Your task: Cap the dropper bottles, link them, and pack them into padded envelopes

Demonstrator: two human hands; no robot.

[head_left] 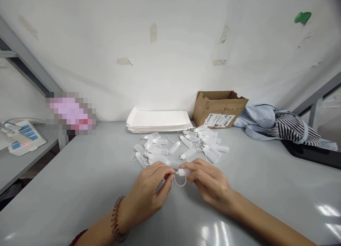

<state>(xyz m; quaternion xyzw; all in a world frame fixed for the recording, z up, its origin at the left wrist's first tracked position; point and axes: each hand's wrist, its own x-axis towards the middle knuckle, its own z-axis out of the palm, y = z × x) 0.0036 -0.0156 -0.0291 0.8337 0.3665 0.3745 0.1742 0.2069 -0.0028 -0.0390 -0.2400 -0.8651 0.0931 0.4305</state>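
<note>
Between my hands lies a small white needle-tip squeeze bottle (183, 172), tip pointing left, with a thin looped cap strap (180, 185) hanging below it. My right hand (209, 180) is closed around the bottle's body, hiding most of it. My left hand (153, 185) pinches at the tip end, where the strap meets it; the small piece between thumb and forefinger is mostly covered, likely the strap's cap. Just beyond my fingers, several similar translucent bottles (157, 150) with white tops lie scattered in a loose pile.
Behind the pile sit a stack of white sheets (160, 121) and an open cardboard box (220, 109) with a label. To the right are blue and striped cloth (289, 127) and a black tray-like object (314, 155). A white device with blue buttons (28, 135) stands at left, beyond the grey table (80, 175).
</note>
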